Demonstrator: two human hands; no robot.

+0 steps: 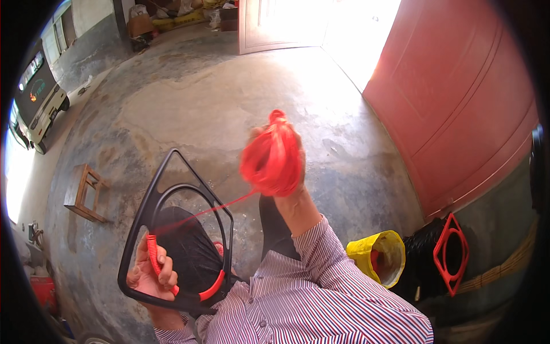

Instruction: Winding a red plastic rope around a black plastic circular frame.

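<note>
My left hand (150, 272) grips a black triangular frame (150, 198) with a round inner ring, low on its left side, where red cord (153, 256) is wound around the ring. More red wrapping (213, 286) covers the ring's lower right. A thin red strand (220, 206) runs from the wound part up to a bundle of red cord (272, 157). My right hand (286, 192), raised above my knee, is closed on that bundle and mostly hidden behind it. Both forearms wear a striped sleeve (312, 286).
A small wooden stool (85, 192) stands on the concrete floor at left. A yellow bag (381, 255), a black bag and a red triangular frame (451, 252) lie at lower right beside a red door (458, 97). A vehicle (35, 100) is parked at far left.
</note>
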